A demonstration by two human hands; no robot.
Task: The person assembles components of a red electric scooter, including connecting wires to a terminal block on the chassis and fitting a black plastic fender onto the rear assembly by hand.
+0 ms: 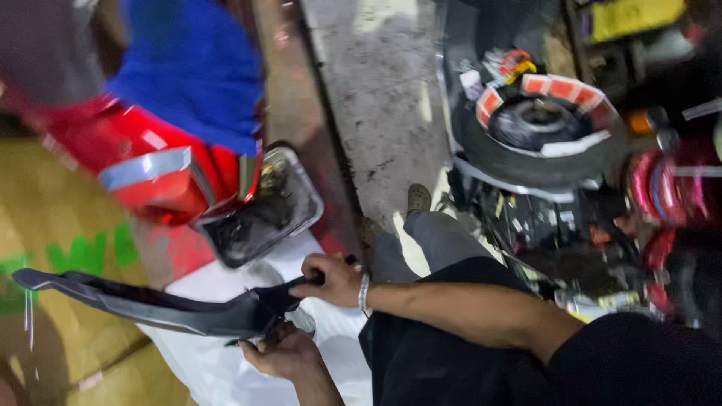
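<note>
Far out from your grip, to its left, the thin tip of the long black plastic panel (150,304) hangs free over yellow-brown cardboard (53,210) with green print. Above that free end sits one red scooter body (143,169) with a blue cover (195,68) on top, well apart from your hands. The panel widens as it runs toward you, passing over one white sheet (218,368) that lies under and just beside the grip.

Your left hand (282,353) is the lower one. It cups the panel's thick end from beneath, fingers curled, though blur hides how tightly. Your right hand (331,280), with a bracelet at the wrist, is closed over the top edge of the same end. So both hands are on one panel, holding and steadying it. As I judge it, any turn or shift calls for minding that long unsupported tip.

Beyond the grip to the right is your grey trouser leg (436,240), with one shoe (417,199) clearly showing. Further right stands one tyre (526,154) ringed by a red-and-white strip, amid blurred clutter.
</note>
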